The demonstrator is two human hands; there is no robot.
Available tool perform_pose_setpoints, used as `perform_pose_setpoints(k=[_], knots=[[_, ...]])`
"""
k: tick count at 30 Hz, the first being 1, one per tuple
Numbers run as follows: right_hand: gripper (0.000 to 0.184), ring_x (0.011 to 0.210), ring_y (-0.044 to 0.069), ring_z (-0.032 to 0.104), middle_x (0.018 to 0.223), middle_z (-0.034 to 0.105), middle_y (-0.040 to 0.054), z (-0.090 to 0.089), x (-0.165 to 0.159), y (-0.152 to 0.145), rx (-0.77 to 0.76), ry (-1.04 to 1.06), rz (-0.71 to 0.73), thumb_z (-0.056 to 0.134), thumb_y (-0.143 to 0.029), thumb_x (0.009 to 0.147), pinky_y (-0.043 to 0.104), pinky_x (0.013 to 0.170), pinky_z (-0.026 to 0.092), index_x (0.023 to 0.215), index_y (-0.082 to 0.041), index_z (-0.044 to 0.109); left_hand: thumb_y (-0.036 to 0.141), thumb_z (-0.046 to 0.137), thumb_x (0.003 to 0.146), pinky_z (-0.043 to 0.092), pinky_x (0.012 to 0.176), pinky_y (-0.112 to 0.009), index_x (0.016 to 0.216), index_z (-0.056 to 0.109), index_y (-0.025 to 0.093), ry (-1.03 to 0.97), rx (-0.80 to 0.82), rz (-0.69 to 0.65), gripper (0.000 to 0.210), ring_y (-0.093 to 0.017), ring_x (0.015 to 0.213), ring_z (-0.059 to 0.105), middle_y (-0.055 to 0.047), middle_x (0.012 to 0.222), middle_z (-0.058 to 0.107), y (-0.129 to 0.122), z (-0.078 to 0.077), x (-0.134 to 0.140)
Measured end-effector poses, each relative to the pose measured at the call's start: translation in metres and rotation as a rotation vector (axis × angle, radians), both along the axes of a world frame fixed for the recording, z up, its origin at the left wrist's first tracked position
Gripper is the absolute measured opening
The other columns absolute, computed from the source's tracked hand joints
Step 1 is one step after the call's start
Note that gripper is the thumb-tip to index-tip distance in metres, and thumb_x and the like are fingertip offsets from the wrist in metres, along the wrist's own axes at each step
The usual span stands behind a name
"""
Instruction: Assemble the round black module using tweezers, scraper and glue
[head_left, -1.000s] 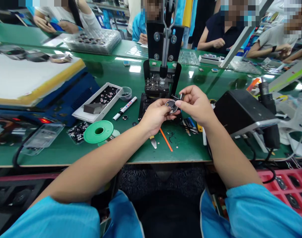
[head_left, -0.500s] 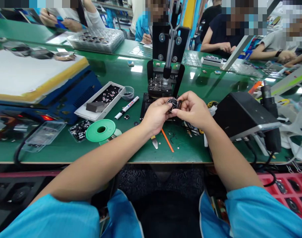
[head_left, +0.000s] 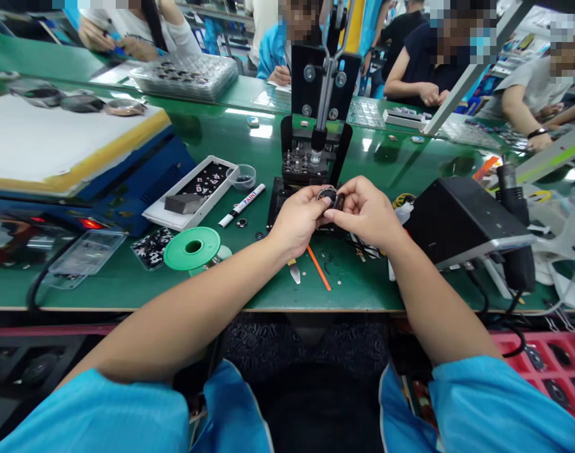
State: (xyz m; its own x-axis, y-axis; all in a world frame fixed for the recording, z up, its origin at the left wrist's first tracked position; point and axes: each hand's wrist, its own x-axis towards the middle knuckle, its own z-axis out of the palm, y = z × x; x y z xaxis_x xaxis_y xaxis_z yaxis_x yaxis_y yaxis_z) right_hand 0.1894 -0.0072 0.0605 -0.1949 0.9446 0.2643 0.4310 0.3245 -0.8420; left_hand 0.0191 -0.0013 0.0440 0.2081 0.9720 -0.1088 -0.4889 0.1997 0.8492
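Observation:
Just in front of the black lever press (head_left: pixel 304 160), both my hands meet over the green bench. My left hand (head_left: pixel 297 219) is closed, its thumb and fingers pinching a small round black part with a silvery rim (head_left: pixel 326 194). From the other side, my right hand (head_left: pixel 367 211) is closed too, its fingertips on a dark oval piece (head_left: pixel 339 201) at that part's right edge. Whether the two pieces are joined I cannot tell; fingers hide much of them. Below the hands lie an orange stick (head_left: pixel 319 269) and a small blade with a yellow handle (head_left: pixel 294 272).
Left of my hands are a paint marker (head_left: pixel 242 205), a green spool (head_left: pixel 192 248), a white tray of small parts (head_left: pixel 167 217) and a clear cup (head_left: pixel 244 177). A black box-shaped device (head_left: pixel 462 220) stands at right. Co-workers sit across the bench.
My right fingers have shifted slightly around the dark piece. Both hands stay in the same place, holding the round part. Across the bench, a co-worker's arm at far right has moved.

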Motion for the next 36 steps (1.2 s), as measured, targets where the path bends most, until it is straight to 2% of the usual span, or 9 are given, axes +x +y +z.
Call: perform_pose_setpoints(k=[9,15,22,36], knots=[[0.043,0.058,0.012,0.047,0.065,0.055,-0.0111,-0.0013,-0.0017,-0.004,0.005,-0.042,0.007,0.089,-0.045,0.079,0.031,0.059,0.036,0.101,-0.026,0.057,0.008,0.075,0.091,0.055,0.067,-0.022,0.1,0.077,0.015,0.051,0.017,0.049,0.012,-0.011,0.074,0.068,0.0,0.087,0.075,0.001,-0.0019,0.0003],[0.043,0.058,0.012,0.048,0.065,0.056,-0.011,-0.0014,-0.0029,-0.0045,0.025,-0.063,0.02,0.09,-0.044,0.079,0.032,0.06,0.036,0.101,-0.026,0.057,0.01,0.076,0.088,0.053,0.068,-0.023,0.1,0.08,0.016,0.068,0.034,0.067,0.014,-0.012,0.077,0.068,-0.002,0.091,0.078,0.0025,-0.0055,0.0002],[0.043,0.06,0.013,0.048,0.066,0.056,-0.0108,-0.0013,-0.0044,-0.0049,0.022,-0.076,0.008,0.089,-0.044,0.078,0.032,0.061,0.037,0.102,-0.027,0.057,0.01,0.075,0.085,0.053,0.069,-0.026,0.096,0.079,0.017,0.088,0.037,0.069,0.014,-0.014,0.076,0.066,-0.002,0.09,0.077,0.001,-0.0027,0.0001],[0.043,0.06,0.013,0.049,0.066,0.056,-0.011,-0.0011,-0.0041,-0.0046,0.018,-0.073,0.022,0.088,-0.045,0.079,0.032,0.062,0.037,0.103,-0.026,0.058,0.006,0.069,0.09,0.05,0.069,-0.025,0.095,0.079,0.016,0.09,0.031,0.088,0.015,-0.012,0.074,0.063,-0.002,0.087,0.075,-0.0025,0.0022,0.0012]])
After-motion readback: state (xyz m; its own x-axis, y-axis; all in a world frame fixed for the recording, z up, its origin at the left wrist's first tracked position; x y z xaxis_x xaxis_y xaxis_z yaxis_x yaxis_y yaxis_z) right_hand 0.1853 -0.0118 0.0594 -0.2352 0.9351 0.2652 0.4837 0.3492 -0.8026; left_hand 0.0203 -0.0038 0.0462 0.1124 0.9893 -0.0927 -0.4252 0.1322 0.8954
